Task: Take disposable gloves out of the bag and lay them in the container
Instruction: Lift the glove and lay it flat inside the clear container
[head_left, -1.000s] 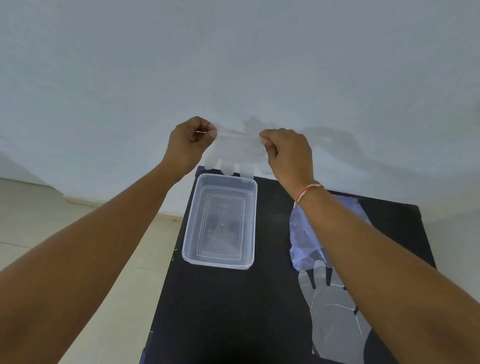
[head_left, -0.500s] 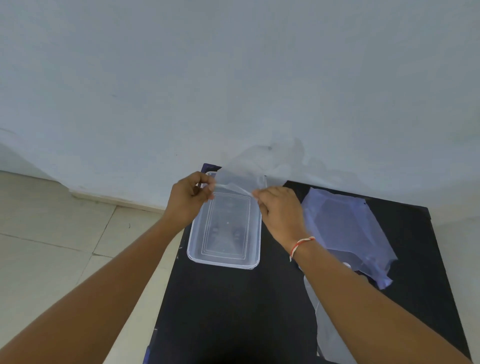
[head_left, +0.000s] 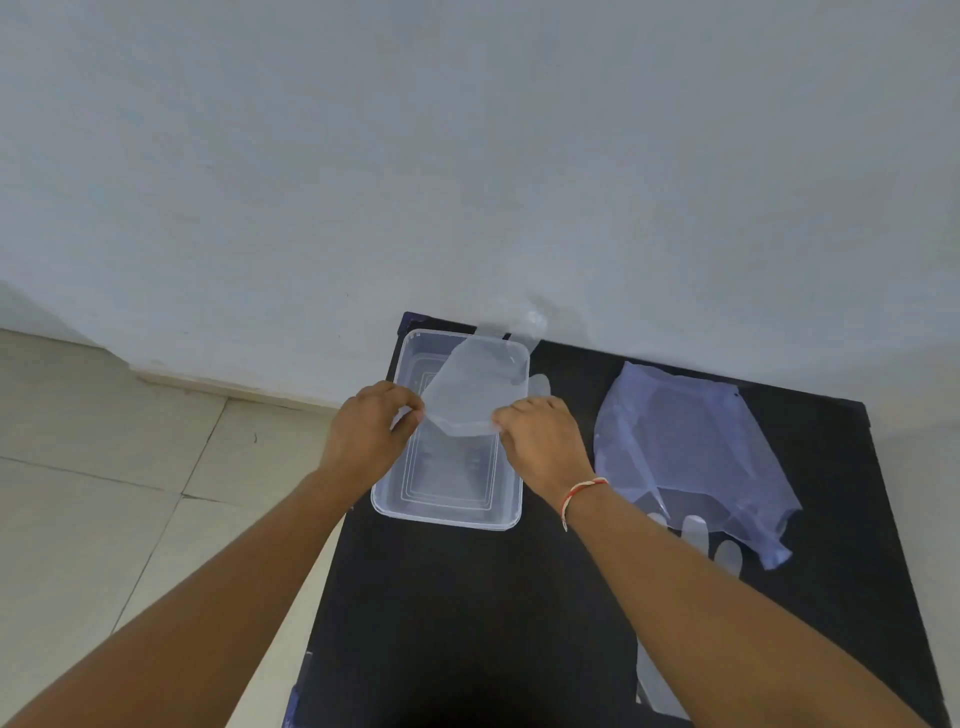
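A clear disposable glove (head_left: 475, 387) is stretched over the far half of the clear plastic container (head_left: 387, 506). My left hand (head_left: 366, 434) pinches the glove's cuff at its left corner and my right hand (head_left: 540, 436) pinches the right corner. The glove's fingers reach past the container's far rim toward the wall. A bluish plastic bag (head_left: 691, 452) lies flat to the right of the container. A second clear glove (head_left: 698, 535) lies partly under my right forearm, near the bag's front edge.
Everything sits on a small black table (head_left: 467, 623) pushed against a pale wall (head_left: 467, 156). Tiled floor (head_left: 104, 493) lies to the left of the table's edge.
Both hands have come down from in front of the wall to just above the container, bringing the glove with them. The glove now drapes over the container's far half.
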